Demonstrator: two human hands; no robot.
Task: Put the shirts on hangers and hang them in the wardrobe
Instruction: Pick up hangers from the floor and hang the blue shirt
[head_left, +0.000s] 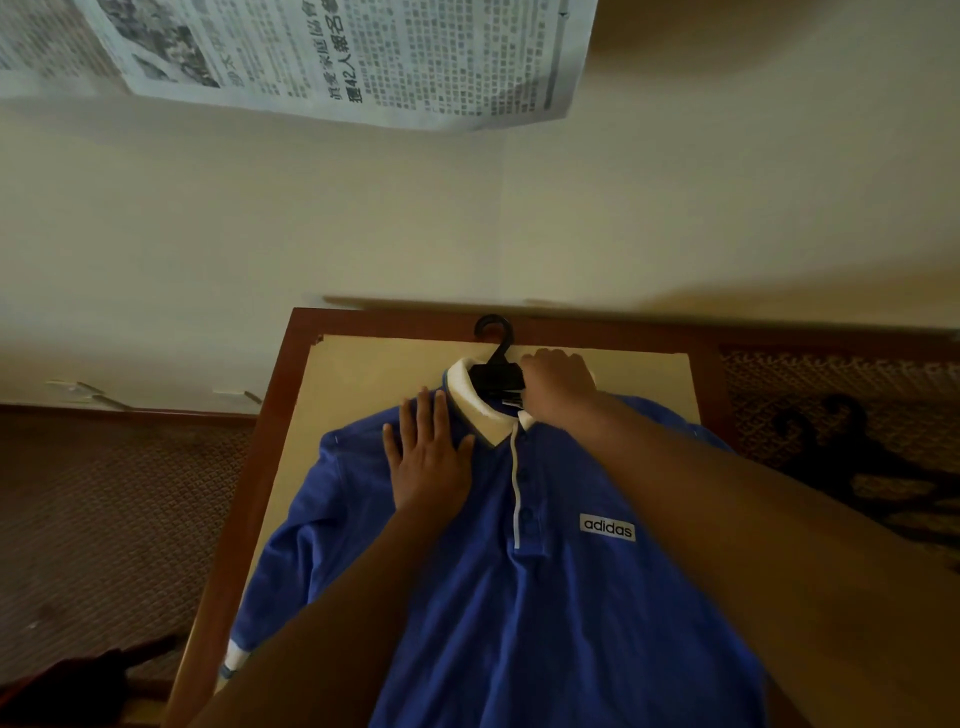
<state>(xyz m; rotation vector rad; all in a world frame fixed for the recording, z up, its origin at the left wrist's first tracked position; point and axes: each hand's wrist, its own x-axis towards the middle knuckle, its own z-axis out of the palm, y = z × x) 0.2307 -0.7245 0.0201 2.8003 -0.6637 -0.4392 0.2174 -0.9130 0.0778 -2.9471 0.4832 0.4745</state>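
Blue polo shirt (545, 571) lies face up on the table (244, 467) in the lower middle of the frame, and the black hanger (496, 364) is already in at the neck, its hook poking out past the white collar (480, 410) toward the top edge of the table. My left hand (428, 462) presses flat with fingers spread on the shoulder left of the collar, while my right hand (558, 387) curls in at the collar beside the hanger, though what exactly it grips I can't make out. So I'd say the hanger is nearly seated; lifting it and hanging it in the wardrobe is all still ahead, and no wardrobe is in sight.
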